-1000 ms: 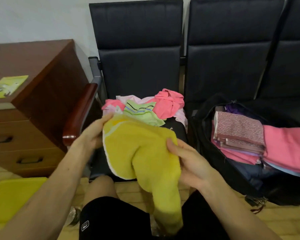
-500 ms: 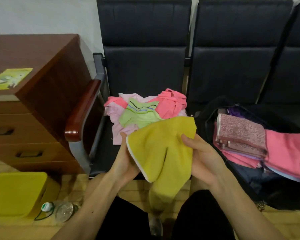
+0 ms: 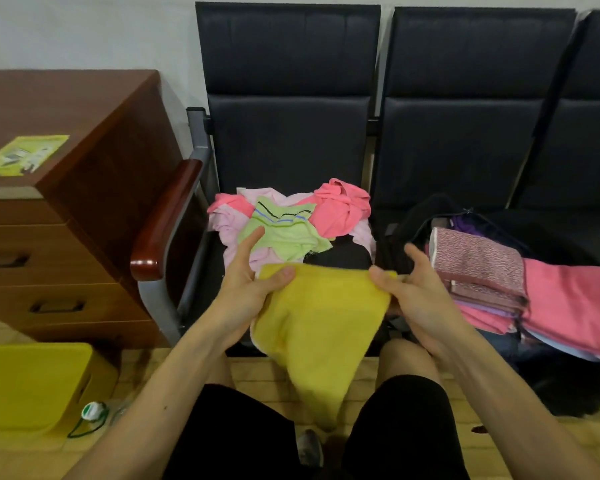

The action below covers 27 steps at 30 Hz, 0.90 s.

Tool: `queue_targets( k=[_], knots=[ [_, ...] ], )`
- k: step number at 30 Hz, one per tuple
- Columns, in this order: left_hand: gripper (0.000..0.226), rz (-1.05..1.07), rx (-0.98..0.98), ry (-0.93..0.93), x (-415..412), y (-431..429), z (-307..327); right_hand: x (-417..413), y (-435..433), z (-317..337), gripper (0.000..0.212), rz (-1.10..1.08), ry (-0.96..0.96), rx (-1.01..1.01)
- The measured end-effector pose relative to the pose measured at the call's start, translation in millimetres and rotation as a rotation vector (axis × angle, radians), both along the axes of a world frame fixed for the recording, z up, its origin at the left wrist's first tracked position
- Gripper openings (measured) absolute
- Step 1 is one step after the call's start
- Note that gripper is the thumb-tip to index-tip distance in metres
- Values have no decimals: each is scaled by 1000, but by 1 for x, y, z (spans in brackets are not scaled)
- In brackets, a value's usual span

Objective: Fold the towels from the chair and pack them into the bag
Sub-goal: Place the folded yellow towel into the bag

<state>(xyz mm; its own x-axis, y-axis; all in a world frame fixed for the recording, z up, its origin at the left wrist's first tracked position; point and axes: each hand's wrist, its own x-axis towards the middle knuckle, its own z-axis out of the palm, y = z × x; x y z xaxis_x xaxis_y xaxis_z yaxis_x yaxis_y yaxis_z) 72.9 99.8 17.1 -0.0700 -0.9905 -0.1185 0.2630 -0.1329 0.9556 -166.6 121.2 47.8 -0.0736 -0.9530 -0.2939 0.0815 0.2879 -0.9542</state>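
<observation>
Yellow towel (image 3: pixel 321 327) top edge stretched left-right, rest hanging down, left hand (image 3: pixel 248 289) and right hand (image 3: pixel 418 292) pinching its 2 corners

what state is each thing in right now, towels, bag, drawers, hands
yellow towel: held by its top corners, hanging, not yet folded
left hand: pinching the towel's left corner
right hand: pinching the towel's right corner
towel pile: crumpled, unfolded, on the chair seat
bag: open, on the next seat
folded towels: stacked in the bag
drawers: shut
</observation>
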Motion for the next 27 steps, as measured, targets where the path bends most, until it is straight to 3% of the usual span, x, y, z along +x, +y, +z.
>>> queue_targets(
  k=[5,9,15,19,21,23,25,27],
  knots=[
    [53,8,-67,-109,6,-9,28,7,-5,16,91,263,163,-224],
    [34,-20,-74,-231,19,-14,48,4,-13,31,53,345,389,-309],
    [52,-179,-130,-338,32,-12,67,1,-26,45,34,294,562,-401],
    [55,-307,-168,-458,30,-6,73,-2,-30,48,23,259,509,-347],
    [53,-338,-228,-599,28,-7,74,-6,-31,51,26,315,441,-304],
    [45,-332,-300,-763,26,-9,73,-10,-28,54,46,442,407,-259],
    [40,-349,-347,-905,26,-14,71,-9,-23,54,59,540,550,-272],
    [37,-405,-364,-1010,26,-19,70,-9,-24,50,58,534,764,-314]
  ],
)
